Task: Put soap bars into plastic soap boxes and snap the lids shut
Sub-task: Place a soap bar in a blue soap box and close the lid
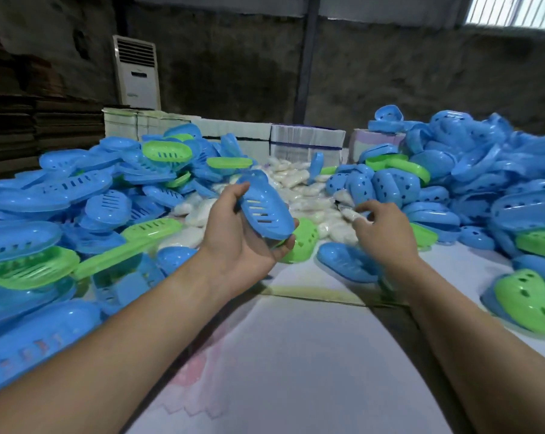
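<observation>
A packing workshop or warehouse: bare grey concrete walls (pixel 233 73), stacked flattened brown cardboard (pixel 29 120), and heaped blue and green plastic soap boxes (pixel 484 158) covered the white worktable (pixel 296 371)

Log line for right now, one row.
left hand: holds blue box | right hand: pinches wrapped soap | soap not yet in box
</observation>
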The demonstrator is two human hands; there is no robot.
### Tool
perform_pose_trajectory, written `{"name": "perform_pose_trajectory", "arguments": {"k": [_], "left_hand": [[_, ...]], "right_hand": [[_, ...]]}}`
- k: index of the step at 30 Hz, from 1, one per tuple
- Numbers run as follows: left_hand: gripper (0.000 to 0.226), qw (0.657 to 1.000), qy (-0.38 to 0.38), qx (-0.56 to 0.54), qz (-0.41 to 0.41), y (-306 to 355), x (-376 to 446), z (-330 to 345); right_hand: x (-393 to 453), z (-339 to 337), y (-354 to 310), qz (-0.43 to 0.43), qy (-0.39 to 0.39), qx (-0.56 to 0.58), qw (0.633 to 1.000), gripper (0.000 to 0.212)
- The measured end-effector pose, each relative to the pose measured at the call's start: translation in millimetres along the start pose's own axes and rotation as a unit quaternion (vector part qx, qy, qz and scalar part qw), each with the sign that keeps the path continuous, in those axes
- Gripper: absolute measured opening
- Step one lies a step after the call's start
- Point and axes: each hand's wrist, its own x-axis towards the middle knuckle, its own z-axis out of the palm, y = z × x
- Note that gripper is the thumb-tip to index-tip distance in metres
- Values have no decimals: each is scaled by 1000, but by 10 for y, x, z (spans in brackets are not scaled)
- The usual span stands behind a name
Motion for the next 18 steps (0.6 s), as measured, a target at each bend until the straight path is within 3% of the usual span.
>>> {"name": "perform_pose_trajectory", "arguments": {"k": [4,6,9,13,18], "left_hand": [[48,1000,26,-7,-6,0,62,-33],[46,999,37,-4,-12,-29,78,-47],[43,999,42,15,-23,-53,67,-53],[56,999,33,19,-10,-71,64,-45],[53,1000,7,22,-10,-100,80,-49]], "right_hand": [[42,26,220,81,-138,-134,978,38],[57,19,225,101,-158,-141,972,35],[64,-17,216,127,-156,-147,969,35],[56,-45,235,113,-112,-136,978,13],[40,-76,204,128,-71,-72,987,26]]}}
